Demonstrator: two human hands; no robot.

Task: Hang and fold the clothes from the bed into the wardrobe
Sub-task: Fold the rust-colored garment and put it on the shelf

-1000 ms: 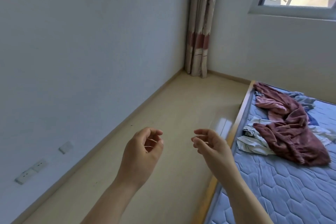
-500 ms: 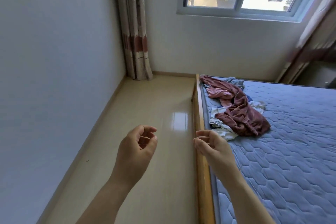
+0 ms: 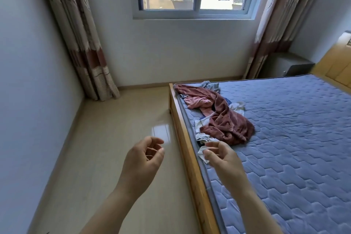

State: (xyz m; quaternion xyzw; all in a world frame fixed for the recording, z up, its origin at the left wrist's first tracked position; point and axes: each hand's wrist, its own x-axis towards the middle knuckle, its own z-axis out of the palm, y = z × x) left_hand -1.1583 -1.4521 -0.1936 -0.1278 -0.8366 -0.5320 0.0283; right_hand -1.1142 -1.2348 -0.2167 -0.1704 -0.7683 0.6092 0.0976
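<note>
Left hand (image 3: 144, 159) over floor (image 3: 114, 135) beside bed (image 3: 294, 138), fingers loosely curled, empty. My right hand (image 3: 221, 157) same, above bed's wooden edge, just short of clothes pile (image 3: 226, 119).

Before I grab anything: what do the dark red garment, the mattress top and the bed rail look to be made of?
The dark red garment looks like plush fleece or terry: matte, fuzzy, thick soft folds. The mattress seems quilted fabric: blue, stitched hexagon padding. The bed rail looks like varnished light wood: smooth, orange-tan, slight sheen.
</note>
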